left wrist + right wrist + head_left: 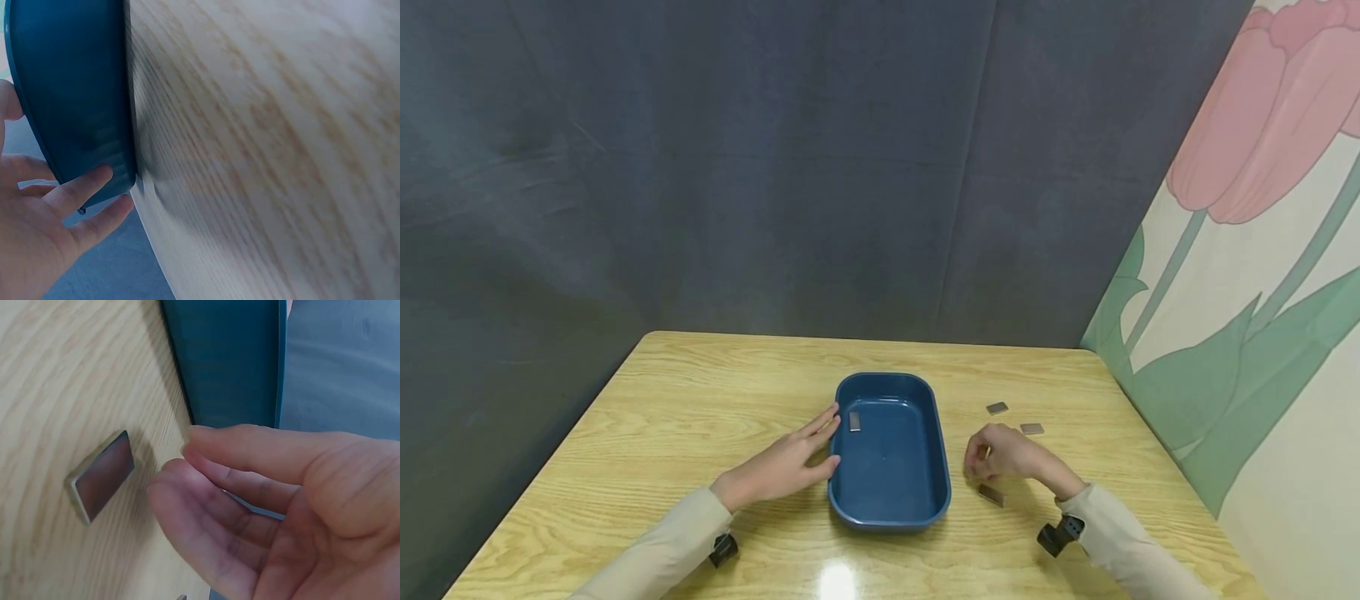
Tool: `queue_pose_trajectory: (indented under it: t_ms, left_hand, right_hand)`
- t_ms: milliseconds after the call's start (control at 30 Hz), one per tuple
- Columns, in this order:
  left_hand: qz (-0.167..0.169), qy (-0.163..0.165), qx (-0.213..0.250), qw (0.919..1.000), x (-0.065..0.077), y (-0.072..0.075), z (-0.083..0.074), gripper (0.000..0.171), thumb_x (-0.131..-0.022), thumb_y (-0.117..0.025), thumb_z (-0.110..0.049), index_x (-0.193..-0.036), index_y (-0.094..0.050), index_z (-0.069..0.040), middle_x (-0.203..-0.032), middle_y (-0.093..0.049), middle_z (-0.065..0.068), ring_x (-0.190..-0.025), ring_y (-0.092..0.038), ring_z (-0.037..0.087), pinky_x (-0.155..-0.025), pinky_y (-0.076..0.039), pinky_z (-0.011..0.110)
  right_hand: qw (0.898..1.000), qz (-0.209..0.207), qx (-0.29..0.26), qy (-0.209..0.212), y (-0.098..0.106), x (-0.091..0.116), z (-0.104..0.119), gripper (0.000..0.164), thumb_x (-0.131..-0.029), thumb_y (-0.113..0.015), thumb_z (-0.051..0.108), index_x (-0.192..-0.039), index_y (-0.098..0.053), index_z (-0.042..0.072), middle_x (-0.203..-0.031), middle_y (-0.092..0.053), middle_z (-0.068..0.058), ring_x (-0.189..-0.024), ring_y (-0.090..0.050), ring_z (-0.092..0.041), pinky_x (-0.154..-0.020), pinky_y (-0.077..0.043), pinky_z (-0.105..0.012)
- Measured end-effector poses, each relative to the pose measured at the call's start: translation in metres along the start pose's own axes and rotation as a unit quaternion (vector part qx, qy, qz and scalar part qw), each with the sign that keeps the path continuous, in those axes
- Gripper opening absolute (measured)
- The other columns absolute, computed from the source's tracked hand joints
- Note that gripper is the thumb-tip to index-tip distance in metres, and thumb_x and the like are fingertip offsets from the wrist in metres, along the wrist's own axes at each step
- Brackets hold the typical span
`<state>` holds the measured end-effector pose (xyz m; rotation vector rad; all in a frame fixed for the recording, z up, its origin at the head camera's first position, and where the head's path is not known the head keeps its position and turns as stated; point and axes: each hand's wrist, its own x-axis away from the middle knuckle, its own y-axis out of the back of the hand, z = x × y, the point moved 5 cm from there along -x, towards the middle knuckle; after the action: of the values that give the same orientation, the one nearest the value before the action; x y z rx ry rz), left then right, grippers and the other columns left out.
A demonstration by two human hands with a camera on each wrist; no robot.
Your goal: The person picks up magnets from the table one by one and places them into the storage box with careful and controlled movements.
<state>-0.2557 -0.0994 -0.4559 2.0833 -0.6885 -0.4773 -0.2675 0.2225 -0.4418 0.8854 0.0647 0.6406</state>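
A deep blue rectangular tray (891, 467) with rounded corners stands on the wooden table. One small flat metal plate (854, 422) lies inside, by its left wall. My left hand (782, 467) rests with spread, fairly straight fingers against the tray's left side. To the right of the tray, my right hand (1003, 452) is low over the table, fingers loosely curled and the thumb close to the index fingertip. Nothing shows between those fingertips in the right wrist view. Just beyond them is another metal plate (103, 476), rectangular with a shiny brownish face and pale edges.
Behind the right hand lie two more plates, one farther back (997, 408) and one to its right (1032, 429). A dark curtain (820, 167) hangs along the table's back edge. At the right, a wall (1285, 400) painted with tulips borders the table.
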Motion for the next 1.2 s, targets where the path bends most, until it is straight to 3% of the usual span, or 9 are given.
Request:
queue_pose_trajectory:
  t_ms: [200, 533, 1200]
  left_hand:
    - [-0.001, -0.001, -0.001, 1.0000, -0.0003, 0.0001, -0.0004, 0.067, -0.104, -0.049, -0.037, -0.155, -0.026, -0.001, -0.166, -0.007, 0.006, -0.142, -0.030, 0.029, -0.109, -0.037, 0.044]
    - [0.000, 0.001, 0.002, 1.0000, 0.0000, 0.0001, -0.0001, 0.067, -0.104, -0.050, -0.037, -0.155, -0.026, -0.001, -0.166, -0.007, 0.006, -0.142, -0.030, 0.028, -0.109, -0.037, 0.044]
    - [-0.002, 0.000, -0.005, 1.0000, -0.0002, 0.0007, -0.0004, 0.067, -0.104, -0.050, -0.038, -0.155, -0.026, -0.001, -0.166, -0.008, 0.006, -0.143, -0.028, 0.028, -0.110, -0.037, 0.044]
  right_hand:
    - [1.000, 0.011, -0.003, -0.011, -0.0010, 0.0049, -0.0025, 0.017, -0.083, -0.066, -0.011, -0.081, -0.071, 0.005, -0.073, -0.062, 0.000, -0.060, -0.060, -0.017, -0.056, -0.053, -0.034]
    - [0.999, 0.031, 0.005, -0.028, -0.0039, 0.0088, -0.0064, 0.014, -0.076, -0.082, -0.001, -0.081, -0.071, 0.006, -0.077, -0.060, 0.000, -0.067, -0.055, -0.015, -0.057, -0.051, -0.031]
    - [0.999, 0.034, 0.021, -0.012, -0.0067, 0.0069, -0.0097, 0.021, -0.070, -0.084, -0.006, -0.078, -0.067, 0.005, -0.071, -0.062, 0.002, -0.062, -0.054, -0.009, -0.056, -0.047, -0.025]
